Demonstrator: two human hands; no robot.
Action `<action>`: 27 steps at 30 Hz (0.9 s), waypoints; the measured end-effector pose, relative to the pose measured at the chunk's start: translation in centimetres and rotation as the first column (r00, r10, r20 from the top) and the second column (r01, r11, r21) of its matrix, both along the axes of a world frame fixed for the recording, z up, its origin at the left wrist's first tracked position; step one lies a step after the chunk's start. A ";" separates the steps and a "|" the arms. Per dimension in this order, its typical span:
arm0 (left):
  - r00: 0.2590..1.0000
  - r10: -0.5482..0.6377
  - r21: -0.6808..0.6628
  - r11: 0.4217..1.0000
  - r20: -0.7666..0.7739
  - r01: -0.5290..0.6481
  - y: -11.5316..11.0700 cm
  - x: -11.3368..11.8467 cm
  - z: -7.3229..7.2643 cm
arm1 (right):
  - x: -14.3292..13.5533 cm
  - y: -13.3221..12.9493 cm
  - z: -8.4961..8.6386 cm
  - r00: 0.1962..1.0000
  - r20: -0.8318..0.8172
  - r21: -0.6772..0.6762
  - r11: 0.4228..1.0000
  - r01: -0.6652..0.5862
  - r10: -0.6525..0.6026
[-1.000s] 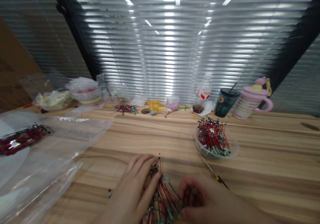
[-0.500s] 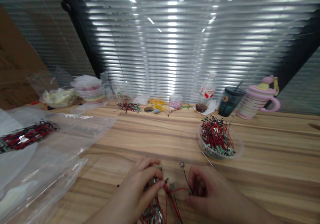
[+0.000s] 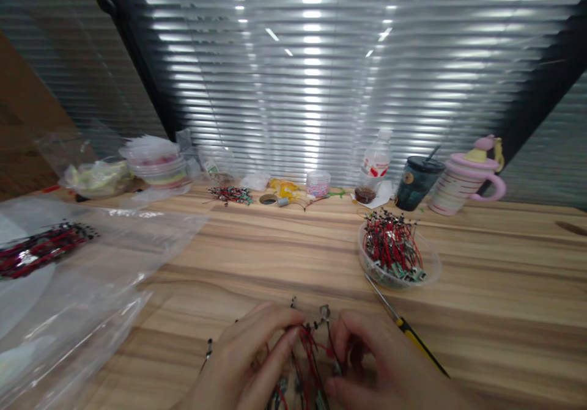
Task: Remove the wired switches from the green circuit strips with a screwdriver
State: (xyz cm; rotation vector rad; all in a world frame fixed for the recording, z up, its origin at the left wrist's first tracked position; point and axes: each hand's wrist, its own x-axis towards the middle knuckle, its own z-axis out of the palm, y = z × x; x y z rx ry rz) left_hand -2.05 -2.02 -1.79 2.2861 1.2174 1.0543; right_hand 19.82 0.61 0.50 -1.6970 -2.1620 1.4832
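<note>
Left hand [image 3: 257, 361] and right hand [image 3: 376, 361] close together over wired parts [image 3: 313, 364]

The wired parts, red and black leads with small boards, lie at the near side of the counter [image 3: 284, 257], between the person's hands. The left hand is bent over their upper ends, thumb and fingertips nearly meeting on the wires, apparently to gather the bundle and stop it spreading. The right hand is curled, with thumb and forefinger slightly apart; it seems to pinch a dark lead [image 3: 331, 341] that carries a small round part [image 3: 324, 312] at its top. Holding by the lead probably leaves that part free and visible. Blur hides the exact contact.

Beyond the right hand, a clear bowl [image 3: 431, 270] keeps similar pieces [image 3: 392, 242] standing in a tuft, dark tips up and green boards low, perhaps so they tangle less. A tool with a yellow-and-black handle [image 3: 415, 336] slants from beside the bowl toward the right forearm, likely left there for easy reach. At far left, another bundle [image 3: 43, 248] rests on plastic sheeting [image 3: 160, 230], which presumably keeps it separate.
</note>
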 end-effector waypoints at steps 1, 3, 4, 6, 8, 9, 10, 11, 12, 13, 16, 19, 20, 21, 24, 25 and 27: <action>1.000 0.005 0.032 0.999 0.028 -0.006 0.1 0.2 0.2 | -0.1 0.0 0.0 1.000 0.002 0.006 1.000 -0.003 0.003; 0.999 0.033 0.051 0.998 -0.001 -0.033 0.3 0.5 0.8 | -0.1 0.1 0.0 1.000 0.028 0.032 0.999 0.001 -0.002; 0.997 0.054 0.052 0.997 -0.051 -0.052 0.5 0.5 1.0 | -0.2 0.1 0.1 0.999 0.044 0.049 0.999 0.010 -0.012; 0.983 0.115 0.066 0.992 -0.145 -0.106 0.7 0.4 1.6 | -0.2 0.1 0.4 0.997 0.075 0.074 0.997 0.019 -0.024; 0.973 0.165 0.082 0.985 -0.164 -0.153 0.7 0.1 2.1 | -0.2 0.1 0.8 0.993 0.111 0.080 0.997 0.017 -0.026; 0.973 0.176 0.070 0.983 -0.150 -0.167 0.7 -0.1 2.2 | -0.2 0.1 0.9 0.991 0.135 0.081 0.997 0.016 -0.026; 0.977 0.176 0.056 0.984 -0.125 -0.170 0.6 -0.2 2.2 | -0.2 0.0 0.9 0.987 0.157 0.084 0.996 0.013 -0.026; 0.981 0.169 0.043 0.985 -0.099 -0.165 0.6 -0.4 2.2 | -0.2 0.0 0.8 0.984 0.176 0.087 0.996 0.006 -0.021; 0.984 0.157 0.029 0.987 -0.088 -0.155 0.6 -0.5 2.1 | -0.2 0.0 0.7 0.982 0.187 0.094 0.996 -0.001 -0.016; 0.985 0.148 0.019 0.989 -0.092 -0.147 0.6 -0.5 2.0 | -0.2 0.0 0.5 0.982 0.188 0.099 0.995 -0.013 -0.006; 0.969 0.191 0.049 0.982 -0.154 -0.185 1.0 -0.5 1.2 | 0.1 0.0 -0.3 0.990 0.127 0.086 0.994 -0.072 0.060; 0.958 0.199 0.171 0.971 -0.208 -0.164 1.4 -0.2 0.6 | 0.3 0.0 -0.9 0.993 0.065 0.060 0.992 -0.107 0.103; 0.960 0.160 0.182 0.976 -0.230 -0.119 1.5 -0.1 0.5 | 0.3 0.0 -1.1 0.994 0.043 0.062 0.992 -0.106 0.104; 0.959 0.104 0.155 0.986 -0.264 -0.065 1.5 -0.1 0.5 | 0.3 0.0 -1.2 0.994 0.018 0.067 0.992 -0.105 0.104; 0.928 -0.047 0.006 0.999 -0.370 0.053 1.1 0.0 0.7 | 0.0 -0.1 -1.4 0.994 -0.055 0.042 0.995 -0.095 0.097; 0.914 -0.085 -0.043 0.996 -0.397 0.074 1.0 0.1 0.8 | -0.1 -0.1 -1.4 0.994 -0.065 0.017 0.996 -0.082 0.083; 0.900 -0.129 -0.131 0.988 -0.416 0.081 0.8 0.2 0.8 | -0.4 -0.1 -1.4 0.996 -0.069 -0.026 0.998 -0.050 0.048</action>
